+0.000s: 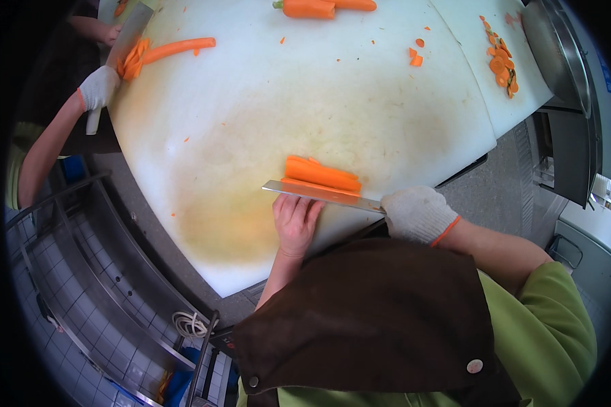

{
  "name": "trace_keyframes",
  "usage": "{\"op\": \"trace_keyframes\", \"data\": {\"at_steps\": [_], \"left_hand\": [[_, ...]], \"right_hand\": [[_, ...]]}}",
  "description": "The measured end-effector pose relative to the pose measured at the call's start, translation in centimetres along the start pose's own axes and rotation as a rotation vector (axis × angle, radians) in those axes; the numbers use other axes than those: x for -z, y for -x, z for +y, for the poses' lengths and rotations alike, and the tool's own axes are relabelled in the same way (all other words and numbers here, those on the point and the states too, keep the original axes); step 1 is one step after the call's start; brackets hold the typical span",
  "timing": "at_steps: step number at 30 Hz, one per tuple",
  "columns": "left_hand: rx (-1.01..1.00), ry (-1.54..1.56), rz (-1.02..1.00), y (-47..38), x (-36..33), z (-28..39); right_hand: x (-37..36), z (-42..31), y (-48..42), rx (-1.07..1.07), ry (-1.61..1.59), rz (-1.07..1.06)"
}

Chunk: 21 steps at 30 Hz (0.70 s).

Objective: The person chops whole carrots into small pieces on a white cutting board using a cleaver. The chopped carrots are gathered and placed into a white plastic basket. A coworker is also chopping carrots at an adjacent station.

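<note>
My right hand [420,216], in a white knit glove with an orange cuff edge, grips a wide-bladed kitchen knife [331,197] at its right end; the glove covers the handle. The blade points left, along the near side of sliced carrot pieces [321,173] that lie together on the white cutting board [265,117]. My bare left hand [296,224] is on the near side of the blade with its fingers bent. Its fingertips meet the blade's edge in view, and whether they hold anything is hidden.
Across the board at upper left, another person's gloved hand [99,86] is at a large knife [131,33] beside a partly sliced carrot [178,48]. Whole and cut carrots [310,7] lie at the far edge. Carrot rounds [501,63] sit near a metal bowl [557,51].
</note>
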<state>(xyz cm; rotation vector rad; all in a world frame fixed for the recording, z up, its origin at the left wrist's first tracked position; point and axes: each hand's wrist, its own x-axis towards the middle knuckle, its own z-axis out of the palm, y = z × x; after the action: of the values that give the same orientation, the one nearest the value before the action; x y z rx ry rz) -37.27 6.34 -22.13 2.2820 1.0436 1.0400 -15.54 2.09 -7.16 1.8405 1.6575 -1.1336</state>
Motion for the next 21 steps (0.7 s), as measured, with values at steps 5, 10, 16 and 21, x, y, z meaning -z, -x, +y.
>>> {"op": "trace_keyframes", "data": {"at_steps": [5, 10, 16, 21], "left_hand": [[0.036, 0.03, -0.033, -0.4, 0.2, 0.1], [0.029, 0.053, -0.043, -0.6, 0.3, -0.1], [0.025, 0.069, -0.029, -0.4, 0.0, -0.3], [0.023, 0.056, -0.06, -0.2, 0.0, -0.1]], "right_hand": [[2.0, 0.1, -0.7, 0.028, 0.011, -0.097], [3.1, -0.8, -1.9, 0.049, -0.038, -0.115], [2.5, -1.2, -3.5, 0.052, -0.046, -0.144], [0.9, -1.8, -5.4, 0.055, -0.118, -0.076]]}}
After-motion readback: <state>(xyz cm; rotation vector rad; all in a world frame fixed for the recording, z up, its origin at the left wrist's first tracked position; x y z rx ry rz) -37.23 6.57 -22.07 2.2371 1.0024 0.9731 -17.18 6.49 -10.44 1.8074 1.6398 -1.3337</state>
